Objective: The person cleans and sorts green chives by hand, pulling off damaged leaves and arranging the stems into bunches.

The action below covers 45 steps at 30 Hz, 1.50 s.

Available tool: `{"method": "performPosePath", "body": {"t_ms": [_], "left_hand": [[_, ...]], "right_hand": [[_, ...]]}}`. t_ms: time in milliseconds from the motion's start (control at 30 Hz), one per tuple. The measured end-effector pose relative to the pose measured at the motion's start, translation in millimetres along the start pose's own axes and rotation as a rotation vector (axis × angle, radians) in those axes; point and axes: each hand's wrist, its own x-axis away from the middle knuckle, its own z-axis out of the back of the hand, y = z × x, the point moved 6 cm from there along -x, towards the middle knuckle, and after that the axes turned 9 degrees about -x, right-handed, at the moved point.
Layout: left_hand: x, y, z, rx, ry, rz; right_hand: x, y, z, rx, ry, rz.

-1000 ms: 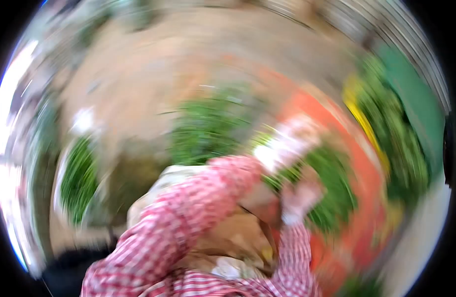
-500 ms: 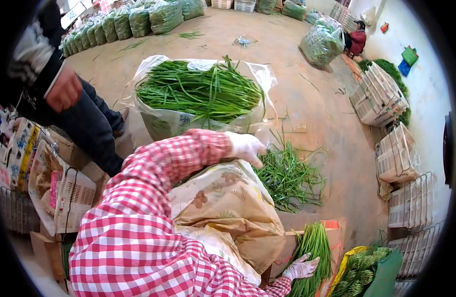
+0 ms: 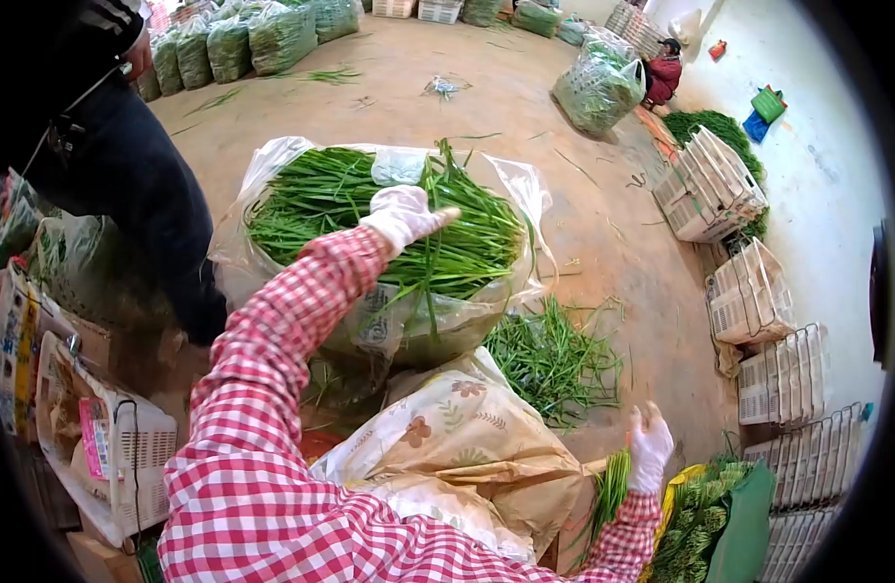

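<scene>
Above the middle, the left hand (image 3: 403, 216) is over long green leaves (image 3: 307, 219) in a big clear bag (image 3: 438, 328) – one finger out, grip hard to tell. Lower right, the right hand (image 3: 650, 455) is open, holding nothing – near a small green bunch (image 3: 611, 486).

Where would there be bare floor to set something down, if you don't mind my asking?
Between the loose greens and the white crates at the wall. It is crowded around the right hand, with the bundle and the green sack close by.
</scene>
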Motion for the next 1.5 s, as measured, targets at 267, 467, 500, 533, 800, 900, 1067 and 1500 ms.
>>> {"method": "performPosePath", "body": {"t_ms": [267,467,500,533,800,900,1067,1500], "left_hand": [[-21,-40,-26,0.968,-0.251,-0.092],[66,-40,-15,1.208,-0.278,-0.338],[74,-39,-20,1.241,-0.309,-0.344],[82,-37,-24,1.273,-0.341,-0.349],[109,-23,-30,0.469,0.231,-0.224],[132,0,-41,0.325,0.355,-0.415],[171,35,-12,0.573,0.178,-0.761],[50,60,-26,-0.146,0.389,-0.711]], "right_hand": [[-59,-130,-58,-0.471,-0.205,0.088],[-74,-241,-77,-0.632,-0.447,0.351],[-74,-251,-86,-0.696,-0.470,0.350],[-74,-260,-98,-0.762,-0.493,0.349],[-54,-336,-146,-1.250,-0.967,-0.128],[-33,-348,-181,-1.143,-1.007,-0.071],[-46,-288,-112,-1.349,-0.641,0.035],[-126,-182,-114,-0.454,-0.238,0.223]]}}
